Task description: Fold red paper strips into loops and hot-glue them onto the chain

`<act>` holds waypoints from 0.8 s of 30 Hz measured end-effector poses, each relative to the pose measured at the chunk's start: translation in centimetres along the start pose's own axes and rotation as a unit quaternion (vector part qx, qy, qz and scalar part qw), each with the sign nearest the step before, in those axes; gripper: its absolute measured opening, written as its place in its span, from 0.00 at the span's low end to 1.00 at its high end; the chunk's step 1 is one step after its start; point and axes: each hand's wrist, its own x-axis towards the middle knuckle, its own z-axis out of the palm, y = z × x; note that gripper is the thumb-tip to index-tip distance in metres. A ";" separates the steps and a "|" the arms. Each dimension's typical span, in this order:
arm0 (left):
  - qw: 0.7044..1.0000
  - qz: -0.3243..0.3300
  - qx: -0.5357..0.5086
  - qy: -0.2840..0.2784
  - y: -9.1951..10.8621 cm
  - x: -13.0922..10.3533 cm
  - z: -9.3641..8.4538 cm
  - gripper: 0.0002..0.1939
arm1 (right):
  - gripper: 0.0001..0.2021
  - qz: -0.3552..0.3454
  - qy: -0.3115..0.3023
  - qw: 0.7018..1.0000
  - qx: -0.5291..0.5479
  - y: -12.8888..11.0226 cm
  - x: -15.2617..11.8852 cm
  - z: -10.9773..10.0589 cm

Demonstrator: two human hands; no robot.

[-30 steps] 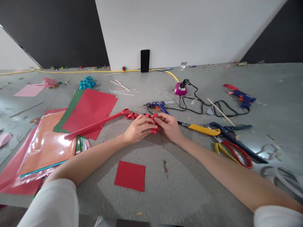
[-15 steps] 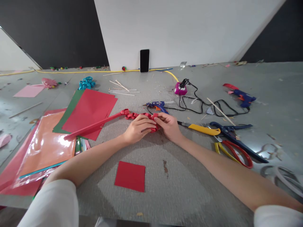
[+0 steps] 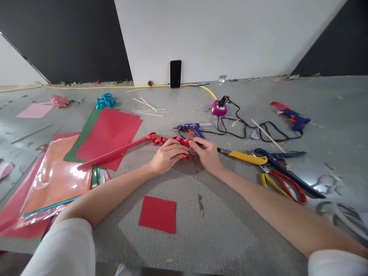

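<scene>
A red paper chain [image 3: 159, 141] of folded loops lies across the middle of the table, its right end between my hands. My left hand [image 3: 169, 156] is closed around the loops from the left. With thumb and fingers pinched, my right hand [image 3: 207, 154] grips the chain's right end. My fingers hide part of the loops there. From the chain's left end a long red paper strip [image 3: 115, 154] runs down over the red sheets [image 3: 110, 132]. A red paper square [image 3: 158, 214] lies flat nearer to me.
Just behind my hands is a blue glue gun [image 3: 189, 127]; another glue gun [image 3: 296, 117] lies far right. A yellow-handled cutter [image 3: 247, 156], pliers [image 3: 283, 161] and scissors [image 3: 287, 188] lie right. Orange paper in plastic [image 3: 60, 168] is left. A phone [image 3: 175, 74] leans on the wall.
My right fingers have shifted slightly at the chain's right end, and the loop between my hands has changed position a little. The left hand has barely moved.
</scene>
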 end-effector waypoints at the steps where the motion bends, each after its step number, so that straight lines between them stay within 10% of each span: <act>1: 1.000 -0.005 -0.002 0.000 0.0 0.0 0.0 0.07 | 0.18 -0.005 0.004 1.000 0.000 -0.1 0.0 0.0; 24: 0.997 -0.075 -0.020 -0.022 0.2 0.3 -0.1 0.11 | 0.16 -0.005 0.067 0.996 -0.052 0.0 -0.1 0.0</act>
